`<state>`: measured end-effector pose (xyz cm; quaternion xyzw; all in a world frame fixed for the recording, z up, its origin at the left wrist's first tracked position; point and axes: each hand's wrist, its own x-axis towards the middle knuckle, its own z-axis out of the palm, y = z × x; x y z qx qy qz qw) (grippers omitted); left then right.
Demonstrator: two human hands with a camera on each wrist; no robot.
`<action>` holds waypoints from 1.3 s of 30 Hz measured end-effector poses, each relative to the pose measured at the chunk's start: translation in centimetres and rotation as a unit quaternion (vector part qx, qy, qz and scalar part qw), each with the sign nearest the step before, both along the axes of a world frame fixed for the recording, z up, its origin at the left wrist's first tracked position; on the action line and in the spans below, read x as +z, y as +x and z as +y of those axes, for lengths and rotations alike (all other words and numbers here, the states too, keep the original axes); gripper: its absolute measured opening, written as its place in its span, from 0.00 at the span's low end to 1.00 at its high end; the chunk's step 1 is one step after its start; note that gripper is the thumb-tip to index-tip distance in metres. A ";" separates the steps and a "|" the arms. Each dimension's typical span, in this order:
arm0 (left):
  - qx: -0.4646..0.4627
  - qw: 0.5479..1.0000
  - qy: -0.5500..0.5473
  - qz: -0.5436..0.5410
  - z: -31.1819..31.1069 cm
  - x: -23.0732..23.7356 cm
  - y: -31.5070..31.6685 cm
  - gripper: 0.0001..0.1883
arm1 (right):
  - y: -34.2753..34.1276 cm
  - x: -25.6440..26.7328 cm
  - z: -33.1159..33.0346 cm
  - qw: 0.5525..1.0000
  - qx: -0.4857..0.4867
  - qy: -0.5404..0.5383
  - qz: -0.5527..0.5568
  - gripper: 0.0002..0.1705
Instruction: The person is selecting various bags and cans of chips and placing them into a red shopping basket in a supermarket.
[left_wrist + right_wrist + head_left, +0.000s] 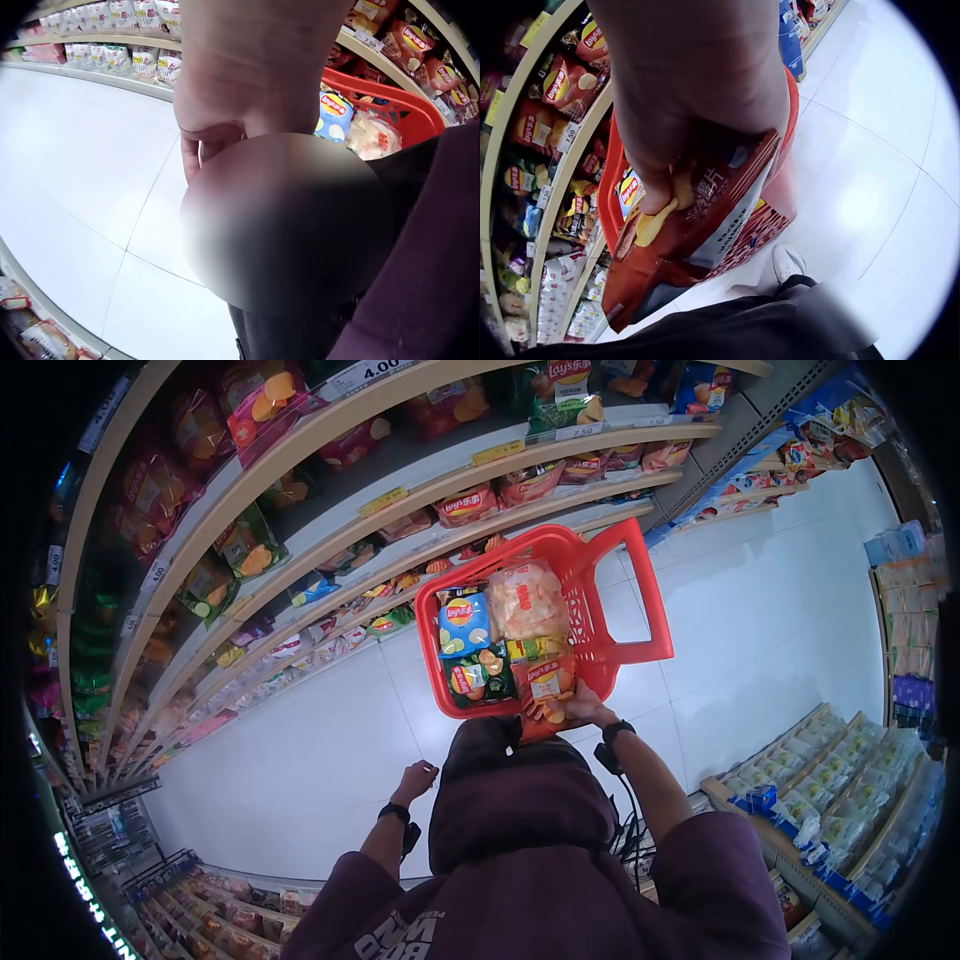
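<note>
Chip bag (545, 682), head view: gripped by right hand (588, 706) over near rim of basket (600, 624) crowded with packets (463, 626), liable to topple outside on a loosened hold. Left wrist view: left hand (232, 112) loosely bent, holding nothing visible, likely no help against a drop to floor (75, 165). Right wrist view: bag tilted, pinched, probably crushable under firmer pressure.
</note>
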<state>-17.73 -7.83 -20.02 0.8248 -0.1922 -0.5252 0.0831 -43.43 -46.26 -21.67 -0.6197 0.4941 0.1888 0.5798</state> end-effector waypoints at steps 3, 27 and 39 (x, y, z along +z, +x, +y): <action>-0.038 0.999 0.022 0.003 -1.4 -1.1 -0.7 0.19 | -2.4 -14.3 1.5 0.985 -0.075 0.048 -0.149 0.62; -0.067 0.980 -0.188 -0.013 -25.7 -7.3 -3.2 0.26 | 12.7 -8.2 -10.2 0.884 0.032 -0.451 -0.122 0.40; -0.315 0.865 -0.336 -0.198 -42.2 -10.2 2.5 0.59 | 16.7 -12.7 -14.6 0.838 0.190 -0.489 -0.150 0.35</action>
